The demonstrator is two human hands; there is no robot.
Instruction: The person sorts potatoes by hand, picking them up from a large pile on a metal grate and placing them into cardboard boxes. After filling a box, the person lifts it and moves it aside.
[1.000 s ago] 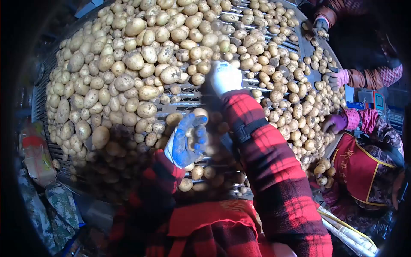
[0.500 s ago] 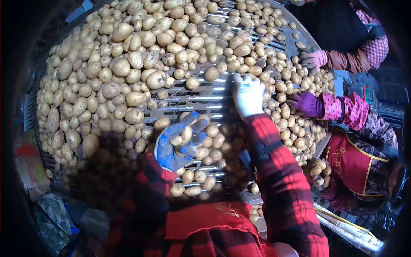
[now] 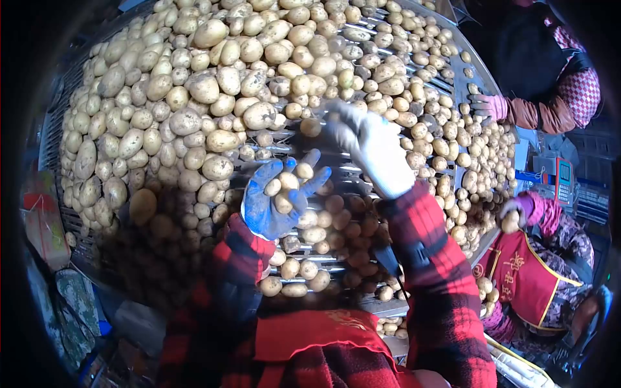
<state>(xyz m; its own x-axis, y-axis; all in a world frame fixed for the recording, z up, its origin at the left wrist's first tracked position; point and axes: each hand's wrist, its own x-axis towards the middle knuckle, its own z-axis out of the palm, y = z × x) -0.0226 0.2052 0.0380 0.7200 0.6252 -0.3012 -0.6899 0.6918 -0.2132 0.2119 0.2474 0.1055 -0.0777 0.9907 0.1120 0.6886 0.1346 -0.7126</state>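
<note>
Right hand [image 3: 375, 143] leftward, fingers [image 3: 347, 116] blurry

Apparently four potatoes [image 3: 288, 182] in the left hand [image 3: 268, 212], and two co-workers [image 3: 532, 275].

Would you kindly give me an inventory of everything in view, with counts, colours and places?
slatted table: one, grey metal, centre
potatoes: too many to count, yellow-brown, spread across the table
held potatoes: about four, yellow-brown, in the left hand
keypad device: one, red and grey, right
plastic bag: one, pale and red, left edge
camouflage cloth: count unclear, green-grey, lower left
co-worker in checked sleeves: one, pink glove, upper right
co-worker in apron: one, red apron, purple glove, right
plaid sleeves: two, red-black, lower centre
own apron: one, red, bottom
left hand: one, blue-and-white glove, centre
right hand: one, white glove, blurred fingers, above the slats
</note>
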